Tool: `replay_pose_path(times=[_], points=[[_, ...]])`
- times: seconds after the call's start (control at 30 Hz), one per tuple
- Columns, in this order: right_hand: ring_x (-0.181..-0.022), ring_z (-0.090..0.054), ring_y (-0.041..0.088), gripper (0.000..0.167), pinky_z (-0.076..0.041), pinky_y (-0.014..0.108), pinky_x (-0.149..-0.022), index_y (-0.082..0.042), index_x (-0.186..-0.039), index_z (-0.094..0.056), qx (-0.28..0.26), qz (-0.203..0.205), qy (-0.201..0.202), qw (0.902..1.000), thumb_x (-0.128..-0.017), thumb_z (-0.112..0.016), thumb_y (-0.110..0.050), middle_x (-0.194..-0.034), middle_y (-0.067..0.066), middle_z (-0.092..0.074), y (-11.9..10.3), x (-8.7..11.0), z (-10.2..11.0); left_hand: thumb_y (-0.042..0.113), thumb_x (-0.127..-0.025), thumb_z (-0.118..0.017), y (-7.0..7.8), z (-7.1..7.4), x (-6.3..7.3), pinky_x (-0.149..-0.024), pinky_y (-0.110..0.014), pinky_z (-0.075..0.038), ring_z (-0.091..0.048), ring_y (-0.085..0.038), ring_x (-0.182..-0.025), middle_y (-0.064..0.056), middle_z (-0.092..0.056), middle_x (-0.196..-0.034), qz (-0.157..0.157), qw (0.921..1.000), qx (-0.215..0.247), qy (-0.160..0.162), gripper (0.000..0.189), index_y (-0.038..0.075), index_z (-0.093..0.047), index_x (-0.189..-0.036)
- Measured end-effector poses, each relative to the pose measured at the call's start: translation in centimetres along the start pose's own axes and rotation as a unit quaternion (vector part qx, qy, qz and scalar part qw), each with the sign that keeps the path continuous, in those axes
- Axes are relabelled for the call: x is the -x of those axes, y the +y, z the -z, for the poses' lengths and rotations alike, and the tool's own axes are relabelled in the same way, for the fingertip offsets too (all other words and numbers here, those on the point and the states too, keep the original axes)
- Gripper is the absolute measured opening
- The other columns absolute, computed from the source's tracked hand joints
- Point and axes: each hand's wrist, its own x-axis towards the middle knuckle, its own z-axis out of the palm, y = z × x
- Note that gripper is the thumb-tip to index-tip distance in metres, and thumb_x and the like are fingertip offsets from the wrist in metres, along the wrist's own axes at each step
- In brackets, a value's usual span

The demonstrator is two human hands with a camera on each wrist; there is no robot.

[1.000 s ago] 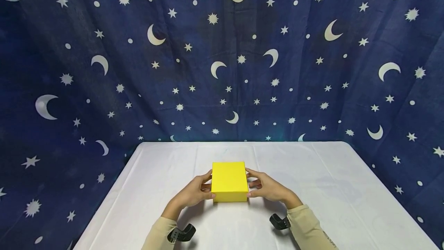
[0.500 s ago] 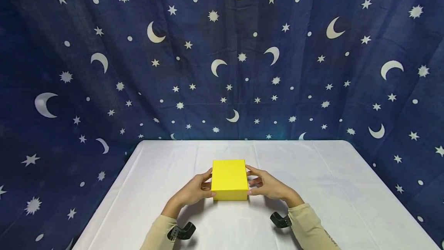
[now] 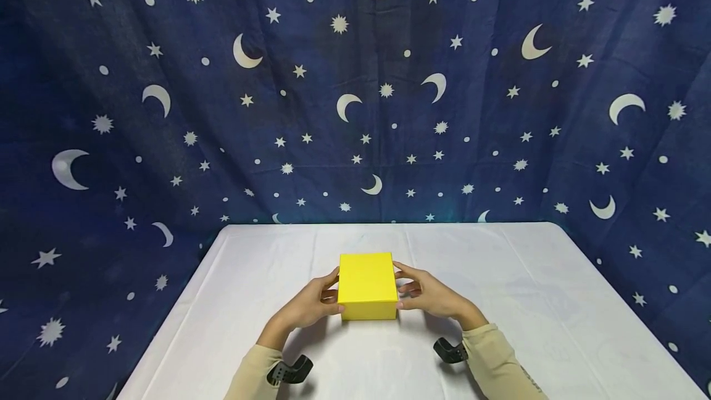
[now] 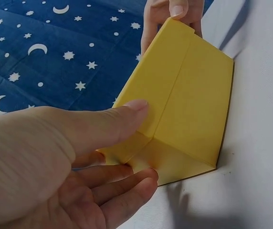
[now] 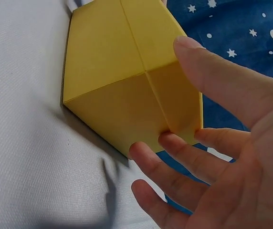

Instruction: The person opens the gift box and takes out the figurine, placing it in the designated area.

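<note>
A square yellow box [image 3: 368, 278] stands on the white-covered table, its lid uppermost. A seam runs round its sides between the lid [image 4: 162, 67] and the base [image 4: 201, 100]. My left hand [image 3: 307, 306] grips the lid from the left, thumb on the near face and fingers on the left side. From the right, my right hand [image 3: 435, 299] holds it likewise, thumb at the near corner. The right wrist view has that thumb [image 5: 213, 69] on the lid and fingertips [image 5: 143, 150] near the seam, the lowest finger off the box. What the box contains is hidden.
The white table [image 3: 250, 270] stretches out on both sides of the box. Behind it hangs a dark blue curtain [image 3: 311, 110] with moons and stars. Black wrist straps [image 3: 291, 370] sit on both forearms, over beige sleeves.
The head view has shifted slightly. Both hands keep their hold at the box's sides, and the lid seems to have risen very slightly against the base.
</note>
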Motion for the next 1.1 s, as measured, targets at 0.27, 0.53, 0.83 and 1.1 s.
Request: replay_pose_path(times=[0.27, 0.53, 0.83, 1.1], points=[[-0.126, -0.058, 0.041, 0.093, -0.045, 0.06, -0.11, 0.002, -0.16, -0.019, 0.001, 0.007, 0.004, 1.0, -0.09, -0.077, -0.018, -0.149, 0.032, -0.044, -0.3, 0.0, 0.17, 0.009, -0.094, -0.071, 0.46, 0.34, 0.0, -0.108, -0.045, -0.05, -0.049, -0.046, -0.139, -0.029, -0.028, -0.162, 0.002, 1.0, -0.009, 0.002, 0.087, -0.004, -0.015, -0.16], [-0.127, -0.058, 0.04, 0.091, -0.046, 0.058, -0.11, -0.001, -0.16, -0.021, 0.008, 0.01, 0.008, 0.9999, -0.091, -0.076, -0.021, -0.15, 0.029, -0.045, -0.27, 0.35, 0.24, 0.009, -0.096, -0.068, 0.43, 0.05, 0.03, -0.111, -0.045, -0.047, -0.049, -0.043, -0.14, -0.024, -0.025, -0.165, -0.017, 0.9998, -0.005, 0.001, 0.085, -0.001, -0.014, -0.16], [-0.128, -0.058, 0.04, 0.087, -0.044, 0.06, -0.111, -0.003, -0.16, -0.023, -0.005, 0.01, 0.016, 0.9998, -0.092, -0.074, -0.022, -0.152, 0.029, -0.044, -0.42, 0.47, 0.48, 0.016, -0.098, -0.067, 0.71, 0.04, 0.06, -0.114, -0.052, -0.044, -0.05, -0.043, -0.139, -0.022, -0.023, -0.167, -0.03, 0.999, -0.031, 0.013, 0.084, -0.001, -0.015, -0.161], [-0.125, -0.06, 0.037, 0.088, -0.044, 0.06, -0.11, -0.005, -0.161, -0.023, -0.009, 0.004, 0.022, 0.9997, -0.092, -0.075, -0.023, -0.152, 0.028, -0.043, -0.73, 0.46, 0.61, 0.022, -0.099, -0.067, 0.9, 0.02, 0.17, -0.114, -0.055, -0.043, -0.039, -0.048, -0.145, -0.02, -0.02, -0.168, -0.036, 0.998, -0.043, 0.029, 0.083, 0.0, -0.017, -0.16]])
